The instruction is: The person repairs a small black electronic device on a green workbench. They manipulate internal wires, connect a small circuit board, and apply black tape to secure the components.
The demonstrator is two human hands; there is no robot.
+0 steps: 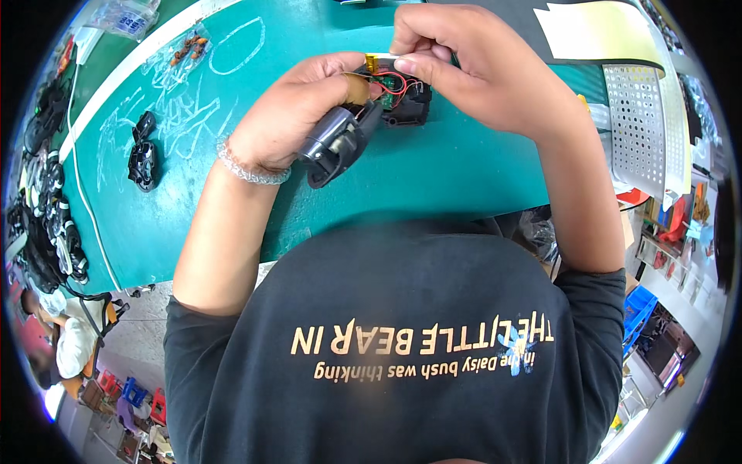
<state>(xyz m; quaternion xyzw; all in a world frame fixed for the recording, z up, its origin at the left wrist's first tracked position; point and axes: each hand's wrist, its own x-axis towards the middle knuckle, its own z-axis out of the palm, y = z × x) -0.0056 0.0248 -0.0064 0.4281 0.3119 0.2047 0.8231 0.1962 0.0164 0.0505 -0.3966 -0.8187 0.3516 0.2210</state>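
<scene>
My left hand is closed around an opened black plastic device, whose rounded dark shell sticks out below the palm. Beyond the fingers lies the device's black frame, with a green circuit board and looping red wires showing inside. A small strip of yellow tape shows at my left fingertips. My right hand is closed in a pinch at the upper side of the device, close to the wires. A thin pale edge shows by its fingertips; what it pinches is too small to name.
A small black plastic part lies on the green table mat to the left. Farther back is a bag of small orange-brown pieces. Black cables crowd the left edge. A perforated metal panel stands at the right.
</scene>
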